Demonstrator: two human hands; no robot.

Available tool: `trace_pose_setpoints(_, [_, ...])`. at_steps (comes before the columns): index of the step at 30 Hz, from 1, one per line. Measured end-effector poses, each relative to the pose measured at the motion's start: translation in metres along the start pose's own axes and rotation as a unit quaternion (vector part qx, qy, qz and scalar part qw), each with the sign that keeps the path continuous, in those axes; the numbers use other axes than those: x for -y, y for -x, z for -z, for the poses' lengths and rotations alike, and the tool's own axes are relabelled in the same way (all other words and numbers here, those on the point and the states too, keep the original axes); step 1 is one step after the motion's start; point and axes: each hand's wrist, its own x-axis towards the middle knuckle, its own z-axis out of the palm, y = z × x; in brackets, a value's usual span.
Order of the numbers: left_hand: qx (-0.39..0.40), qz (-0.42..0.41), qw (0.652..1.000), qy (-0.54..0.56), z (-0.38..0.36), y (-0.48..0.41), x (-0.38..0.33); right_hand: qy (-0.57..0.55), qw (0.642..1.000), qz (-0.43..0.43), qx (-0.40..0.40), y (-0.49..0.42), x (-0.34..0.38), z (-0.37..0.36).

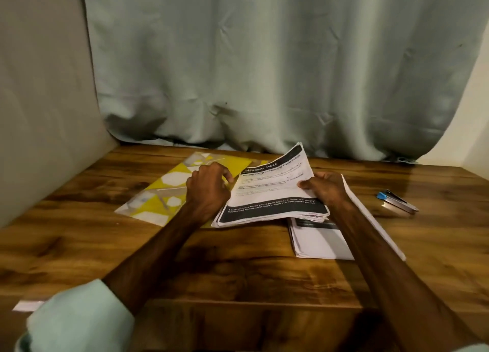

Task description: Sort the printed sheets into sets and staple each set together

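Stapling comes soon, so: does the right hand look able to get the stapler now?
Likely yes, once it lets go: the right hand grips the sheets, but the stapler lies bare on the table to its right, nothing between.

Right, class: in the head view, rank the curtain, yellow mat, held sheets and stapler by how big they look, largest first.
1. curtain, by far the largest.
2. yellow mat and held sheets: these look about alike, and the mat is partly covered, so they are not ranked against each other.
3. stapler, the smallest.
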Motion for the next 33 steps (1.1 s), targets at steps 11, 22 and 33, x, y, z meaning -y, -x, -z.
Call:
trace_pose_setpoints(11, [0.036, -0.004, 0.997, 0.064, 0.013, -0.004, -0.006, 0.055, 0.985, 0.112, -0.12, 0.006, -0.001, -0.053])
trace_pose_setpoints(22, [0.016, 0.028, 0.994, 0.1, 0.011, 0.003, -0.006, 0.113, 0.99, 0.077, 0.024, 0.019, -0.003, -0.111])
trace_pose_setpoints(33, [0.02, 0.018, 0.995, 0.092, 0.006, 0.009, -0.01, 0.007, 0.999, -0.029, 0.037, 0.009, -0.016, -0.096])
